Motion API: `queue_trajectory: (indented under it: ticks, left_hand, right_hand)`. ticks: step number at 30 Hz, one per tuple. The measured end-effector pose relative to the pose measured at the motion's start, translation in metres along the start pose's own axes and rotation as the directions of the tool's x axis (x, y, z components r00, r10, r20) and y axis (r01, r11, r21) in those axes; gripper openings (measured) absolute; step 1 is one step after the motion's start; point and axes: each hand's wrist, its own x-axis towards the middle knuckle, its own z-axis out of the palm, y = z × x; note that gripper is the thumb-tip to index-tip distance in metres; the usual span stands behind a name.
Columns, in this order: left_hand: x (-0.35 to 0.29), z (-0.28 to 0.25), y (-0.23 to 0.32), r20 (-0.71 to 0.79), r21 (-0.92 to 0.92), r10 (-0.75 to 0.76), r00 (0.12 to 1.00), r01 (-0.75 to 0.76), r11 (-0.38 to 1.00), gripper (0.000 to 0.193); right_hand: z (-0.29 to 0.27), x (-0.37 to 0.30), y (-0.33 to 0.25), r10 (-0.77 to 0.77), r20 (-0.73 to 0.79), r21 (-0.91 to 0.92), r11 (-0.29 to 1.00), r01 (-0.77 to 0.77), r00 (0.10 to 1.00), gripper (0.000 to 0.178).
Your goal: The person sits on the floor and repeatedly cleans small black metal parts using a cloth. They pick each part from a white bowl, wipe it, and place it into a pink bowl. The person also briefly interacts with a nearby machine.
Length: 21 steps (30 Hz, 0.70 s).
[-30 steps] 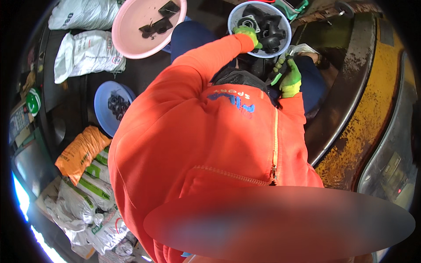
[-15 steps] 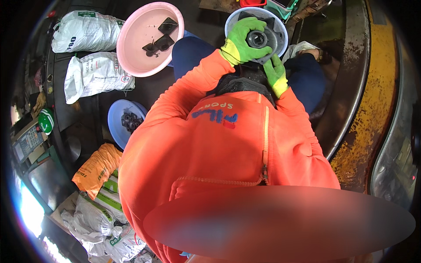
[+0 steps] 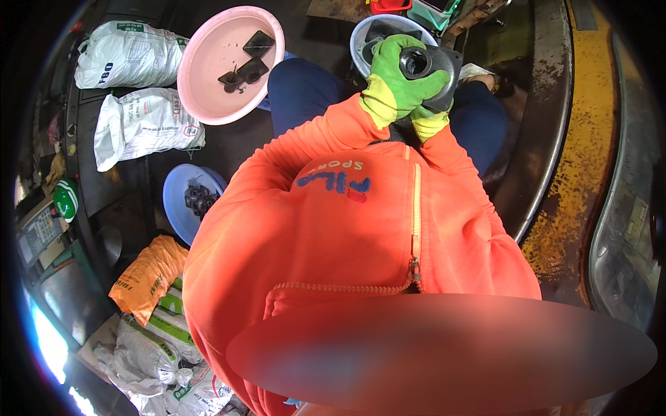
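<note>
A black moulded part [image 3: 447, 64] with a round hollow collar and a flat-cornered flange is held up in front of my lap. My left hand [image 3: 394, 75], in a green and yellow glove, grips it with fingers and thumb around the collar. Beneath the part, my gloved right hand [image 3: 431, 122] holds its near side, with most of its fingers hidden. Just behind stands a light blue basin [image 3: 356, 43] with more black parts [image 3: 383, 30] in it, partly covered by my left hand and the held part.
At the left a pink basin [image 3: 198, 93] contains several black pieces [image 3: 252, 70]. A blue basin [image 3: 179, 215] with small dark parts sits nearer. White sacks [image 3: 128, 55] and an orange bag [image 3: 147, 274] lie along the left. A worn yellow metal edge [image 3: 579, 139] runs down the right.
Both hands have turned and tilted the black part, so its flange now points to the right. My right hand has slipped further underneath it.
</note>
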Motion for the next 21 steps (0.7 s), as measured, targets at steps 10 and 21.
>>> queue_trajectory:
  ticks: [10, 21]
  left_hand:
    - [0.017, -0.015, -0.008, 0.273, -0.059, 0.152, 0.950, -0.141, 0.988, 0.044]
    - [0.042, -0.039, -0.007, 0.828, -0.301, 0.236, 0.509, 0.049, 0.952, 0.039]
  right_hand:
    - [-0.033, 0.017, -0.026, -0.071, 0.380, 0.010, 0.997, 0.072, 0.922, 0.041]
    - [-0.047, 0.002, -0.023, 0.238, 0.715, 0.396, 0.637, -0.662, 0.657, 0.057]
